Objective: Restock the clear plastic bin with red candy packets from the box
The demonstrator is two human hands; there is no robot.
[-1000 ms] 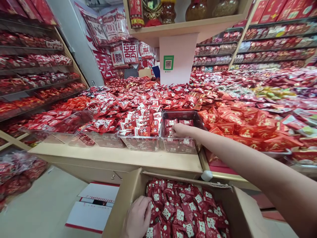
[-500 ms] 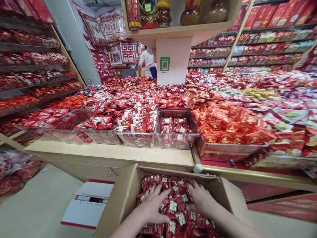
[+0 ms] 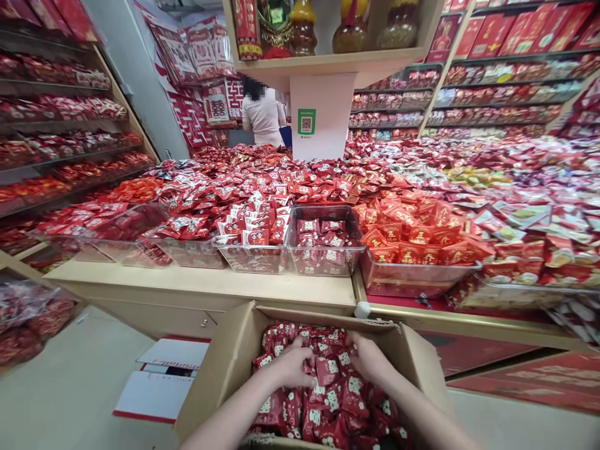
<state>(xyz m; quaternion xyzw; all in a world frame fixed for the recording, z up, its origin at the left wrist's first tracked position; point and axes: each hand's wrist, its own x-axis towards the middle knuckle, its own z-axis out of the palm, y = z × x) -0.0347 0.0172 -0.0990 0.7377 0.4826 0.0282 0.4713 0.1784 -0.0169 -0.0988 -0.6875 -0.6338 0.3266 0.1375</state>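
Fingers that were spread flat over the sweets half a second back are now curled in, and the view has been tipped down a touch. Both hands are sunk into the cardboard box point(image 3: 225, 369), right on top of the red packets point(image 3: 328, 400) it's filled with.

The left hand point(image 3: 291, 364) is bunched up, fingers folded down around a clump of packets, so that's a narrow, closed grip with sweets caught in it. The right hand point(image 3: 368, 357) is curled the same way, just beside it, and a few packets are pinched between the two. Whether anything has been lifted clear of the pile can't be told.

Everything else, placed from the grip:
- Straight ahead of the hands and higher up, a clear bin point(image 3: 328, 267) is parked on the wooden counter point(image 3: 201, 286), with the same sort of packets seen through its wall.
- Further bins of red sweets are lined up on either side of it, and heaps of them are spread well beyond.
- Off to the left of the left hand and lower, a flat white carton point(image 3: 159, 390) is left on the floor.
- Far ahead, past the heaps, a person in a pale top point(image 3: 262, 115) is seen from behind, next to a pillar point(image 3: 323, 106) with a green QR sign point(image 3: 306, 121) stuck on it.
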